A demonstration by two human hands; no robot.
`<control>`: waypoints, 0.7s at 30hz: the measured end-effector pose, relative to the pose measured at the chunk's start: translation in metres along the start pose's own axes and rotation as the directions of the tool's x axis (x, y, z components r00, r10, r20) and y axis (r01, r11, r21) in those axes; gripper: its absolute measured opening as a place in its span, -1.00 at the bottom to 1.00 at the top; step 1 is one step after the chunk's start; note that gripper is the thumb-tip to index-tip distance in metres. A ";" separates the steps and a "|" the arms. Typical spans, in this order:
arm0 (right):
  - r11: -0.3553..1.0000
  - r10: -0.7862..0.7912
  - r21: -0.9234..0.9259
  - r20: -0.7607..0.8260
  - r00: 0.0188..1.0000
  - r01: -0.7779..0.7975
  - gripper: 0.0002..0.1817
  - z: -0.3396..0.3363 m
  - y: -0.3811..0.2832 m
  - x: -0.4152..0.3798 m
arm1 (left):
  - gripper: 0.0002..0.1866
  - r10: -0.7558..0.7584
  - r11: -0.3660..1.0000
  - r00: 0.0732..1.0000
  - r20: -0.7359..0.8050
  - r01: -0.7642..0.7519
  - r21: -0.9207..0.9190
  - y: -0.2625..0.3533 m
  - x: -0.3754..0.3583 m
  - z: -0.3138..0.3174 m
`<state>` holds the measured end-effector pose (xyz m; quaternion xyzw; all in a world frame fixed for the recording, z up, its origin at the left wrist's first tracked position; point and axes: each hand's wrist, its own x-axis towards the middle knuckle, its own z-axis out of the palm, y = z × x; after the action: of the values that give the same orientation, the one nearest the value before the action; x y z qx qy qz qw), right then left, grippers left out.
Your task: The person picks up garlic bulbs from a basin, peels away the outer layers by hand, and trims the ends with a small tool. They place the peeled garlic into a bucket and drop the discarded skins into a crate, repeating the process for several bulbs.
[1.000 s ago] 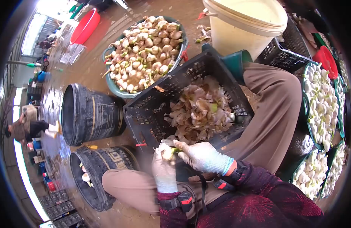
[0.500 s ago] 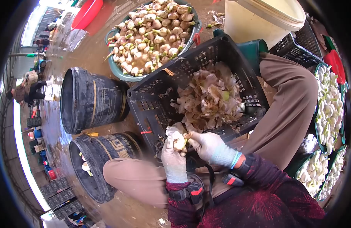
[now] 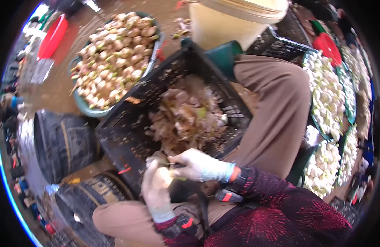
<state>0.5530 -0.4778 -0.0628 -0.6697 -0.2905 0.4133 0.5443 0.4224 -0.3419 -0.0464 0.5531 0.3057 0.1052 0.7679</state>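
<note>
Gloved hands working a garlic bulb over a black crate of peelings

The frame is motion-blurred, so the garlic bulb is mostly hidden: the left hand wraps around it, while the right hand pinches at it from 3 o'clock. Both wear pale knit gloves. At 12 o'clock from the hands, the perforated black plastic crate holds papery brown skins. A teal basin at 11 o'clock is heaped with unpeeled bulbs. Trays of white peeled garlic line 3 o'clock, partly cut off.

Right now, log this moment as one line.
left hand: grip on garlic bulb | right hand: at bulb, peeling | below: black crate of peelings | view: blurred
</note>
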 end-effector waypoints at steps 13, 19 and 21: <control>0.730 0.316 0.607 0.107 0.943 -0.314 -0.79 0.005 -0.008 0.009 | -0.61 -0.017 0.999 0.989 -0.149 0.011 -0.036 -0.007 0.008 0.013; 0.702 0.452 0.676 -0.180 0.874 -0.224 -0.74 0.006 0.024 0.020 | -0.57 0.044 0.834 0.999 -0.010 -0.042 -0.550 -0.020 0.004 -0.013; 0.973 0.071 -0.143 -0.557 0.828 -0.180 -0.69 -0.009 0.044 0.023 | -0.56 0.068 0.683 0.997 -0.021 -0.062 -0.728 -0.010 0.001 -0.016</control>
<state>0.5695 -0.4733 -0.1105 -0.8261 -0.1158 0.2098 0.5100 0.4118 -0.3330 -0.0592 0.2141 0.2164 0.2428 0.9211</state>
